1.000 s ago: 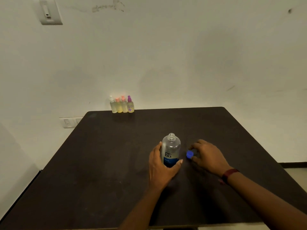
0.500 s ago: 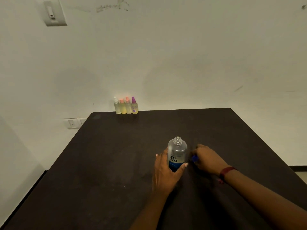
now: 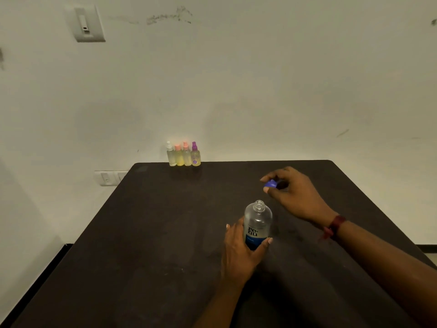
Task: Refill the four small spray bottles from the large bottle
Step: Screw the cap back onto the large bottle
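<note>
The large clear bottle [image 3: 257, 223] with a blue label stands upright on the dark table [image 3: 153, 233], its neck uncapped. My left hand [image 3: 238, 252] grips its lower body. My right hand [image 3: 295, 195] is raised above and to the right of the bottle's mouth, pinching the blue cap [image 3: 271, 184] between thumb and fingers. Several small spray bottles [image 3: 184, 154] stand in a row at the table's far edge by the wall, with white, pink, pink and purple tops.
A white wall rises behind the table, with a switch plate [image 3: 86, 23] high on the left and sockets [image 3: 107, 178] low beside the table's left corner. The table's left edge drops to a dark floor strip.
My right hand picked the blue cap up from the table beside the bottle and lifted it up and away to the right. My left hand kept its hold on the bottle.
</note>
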